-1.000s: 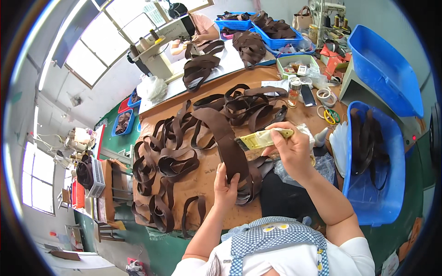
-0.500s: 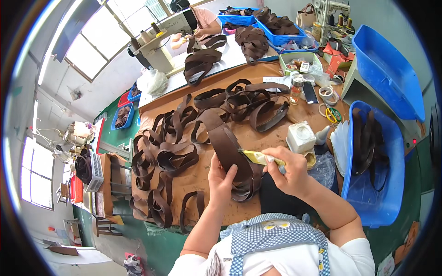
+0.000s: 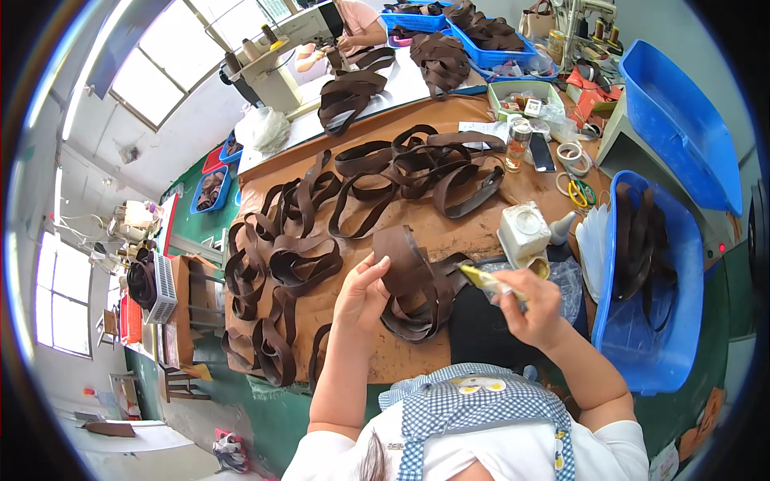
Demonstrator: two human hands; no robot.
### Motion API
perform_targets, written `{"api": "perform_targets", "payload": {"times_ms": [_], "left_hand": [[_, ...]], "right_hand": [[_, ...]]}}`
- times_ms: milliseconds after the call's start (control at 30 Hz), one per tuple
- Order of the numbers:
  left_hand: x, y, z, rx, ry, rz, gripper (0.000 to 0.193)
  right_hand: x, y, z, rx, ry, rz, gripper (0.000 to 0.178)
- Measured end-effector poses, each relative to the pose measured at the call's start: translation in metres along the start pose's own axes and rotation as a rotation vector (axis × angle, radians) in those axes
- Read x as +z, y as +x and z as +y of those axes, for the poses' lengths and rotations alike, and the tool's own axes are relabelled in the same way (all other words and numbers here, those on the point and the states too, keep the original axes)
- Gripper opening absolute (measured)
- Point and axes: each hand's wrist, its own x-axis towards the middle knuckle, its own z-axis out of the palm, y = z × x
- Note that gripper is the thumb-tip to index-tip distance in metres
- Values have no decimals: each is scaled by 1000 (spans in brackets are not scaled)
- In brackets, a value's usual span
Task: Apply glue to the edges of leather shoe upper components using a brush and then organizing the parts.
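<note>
My left hand (image 3: pixel 361 295) grips a broad dark-brown strap (image 3: pixel 403 260), thumb on its face, near the table's front edge. Below, the strap runs into a looped bundle of brown strap (image 3: pixel 421 317). In my right hand (image 3: pixel 529 303) is a slim yellow tool (image 3: pixel 480 280), its tip pointing left and up; I cannot make out its exact kind. The tip is over the end of a brown strip beside the bundle, and whether it touches is unclear. A dark cloth (image 3: pixel 485 325) lies under the tool.
Several looped brown straps (image 3: pixel 373 204) cover the brown tabletop (image 3: pixel 353 256). Right of my hands stand a white square container (image 3: pixel 525 232), scissors (image 3: pixel 579 192), tape rolls (image 3: pixel 571 156) and a blue bin (image 3: pixel 650 345) holding straps. Across the table, a person (image 3: pixel 361 28) sits at a sewing machine.
My left hand has moved slightly left and the strap it holds has dropped and turned. My right hand has drawn the yellow tool right, away from the strap's face.
</note>
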Motion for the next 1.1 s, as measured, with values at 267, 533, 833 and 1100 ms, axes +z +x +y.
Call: {"api": "perform_targets", "payload": {"times_ms": [267, 533, 833, 1100], "left_hand": [[33, -5, -1, 206, 279, -225, 83], [33, 3, -7, 354, 397, -61, 33], [41, -2, -15, 358, 417, -75, 30], [38, -3, -7, 266, 271, -42, 29]], "right_hand": [[-9, 18, -7, 281, 351, 226, 17], [-2, 56, -30, 214, 432, 223, 18], [15, 86, -21, 208, 357, 147, 15], [18, 60, -22, 59, 180, 68, 13]]}}
